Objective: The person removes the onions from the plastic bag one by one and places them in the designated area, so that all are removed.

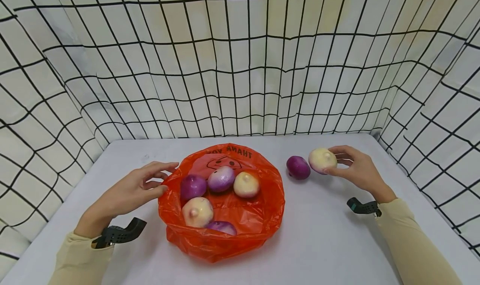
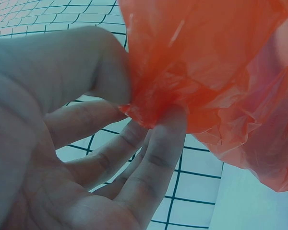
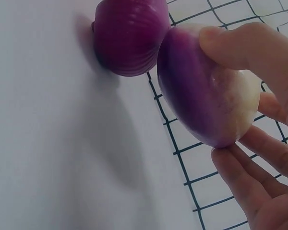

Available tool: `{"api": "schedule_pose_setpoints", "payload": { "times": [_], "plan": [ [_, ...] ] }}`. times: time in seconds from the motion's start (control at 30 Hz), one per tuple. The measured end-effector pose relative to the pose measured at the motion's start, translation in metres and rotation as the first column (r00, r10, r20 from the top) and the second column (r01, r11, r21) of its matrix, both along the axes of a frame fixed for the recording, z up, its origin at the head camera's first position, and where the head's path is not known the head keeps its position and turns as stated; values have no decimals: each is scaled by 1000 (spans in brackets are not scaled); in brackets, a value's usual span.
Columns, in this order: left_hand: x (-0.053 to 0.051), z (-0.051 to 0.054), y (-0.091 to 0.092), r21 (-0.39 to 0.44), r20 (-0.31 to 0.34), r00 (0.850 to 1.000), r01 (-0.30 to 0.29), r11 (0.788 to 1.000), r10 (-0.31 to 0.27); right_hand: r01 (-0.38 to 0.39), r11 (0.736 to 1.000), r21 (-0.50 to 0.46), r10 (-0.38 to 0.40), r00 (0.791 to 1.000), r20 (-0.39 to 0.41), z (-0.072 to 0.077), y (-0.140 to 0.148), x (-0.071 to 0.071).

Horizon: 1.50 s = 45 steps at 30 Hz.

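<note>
Three white walls (image 1: 240,56), crossed by black grid lines, are bordering the pale surface (image 1: 322,235), over which both my forearms are slanting inward in two beige sleeves (image 1: 416,239), one at each side. My left hand (image 1: 125,191) is lying palm inward at the bag's left edge, wrist low, its thumb and fingers pinching a gathered fold of the red plastic. My right hand (image 1: 356,172) is pointing left from the far right, its thumb on the near side and its fingers curving behind, gripping one onion.

One red plastic bag (image 1: 217,245) is sitting near the middle of the surface, its mouth gaping upward and its rim spreading into a rough ring. Dark printed lettering and a drawn smile are showing on its far inner wall.

Seven onions are showing in all. Five are lying inside the bag: a pale one (image 1: 197,212) at the near left, a purple one (image 1: 193,187) behind it, a light purple one (image 1: 221,179) at the back, a whitish one (image 1: 246,184) to the right, and another purple one (image 1: 222,227) that the near rim is partly hiding. Two are staying outside, right of the bag: the cream-and-purple onion (image 1: 322,160) my right fingers are gripping, and a deep purple onion (image 1: 298,167) resting on the surface just beside it.

Two small black wrist mounts (image 1: 123,231) are sitting at my cuffs.
</note>
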<state>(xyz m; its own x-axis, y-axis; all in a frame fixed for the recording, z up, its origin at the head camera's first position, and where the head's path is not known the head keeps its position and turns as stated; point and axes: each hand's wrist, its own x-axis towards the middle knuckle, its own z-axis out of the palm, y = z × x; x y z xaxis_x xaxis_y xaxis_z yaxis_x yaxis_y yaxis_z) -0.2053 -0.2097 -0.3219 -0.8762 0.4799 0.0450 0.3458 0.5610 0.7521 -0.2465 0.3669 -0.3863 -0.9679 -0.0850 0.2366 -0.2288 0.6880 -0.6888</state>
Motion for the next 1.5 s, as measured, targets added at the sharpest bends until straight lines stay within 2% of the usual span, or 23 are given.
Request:
{"api": "schedule_pose_setpoints", "payload": {
  "times": [0.3, 0.83, 1.07, 1.5],
  "plan": [
    [1, 0, -1, -12, -6, 1000, -11, 1000, 11, 23, 999, 47, -25, 999, 24, -6, 6, -2],
    [1, -2, -2, -10, -22, 1000, -4, 1000, 4, 5, 998, 64, -10, 996, 84, -14, 9, 0],
    [0, -2, -2, 2, -6, 1000, 1, 1000, -1, 5, 994, 112, -18, 994, 109, -18, 10, -1],
    [-1, -2, -3, -3, -13, 1000, 1, 1000, -1, 0, 996, 94, -11, 993, 121, -17, 11, -1]
  ]
}}
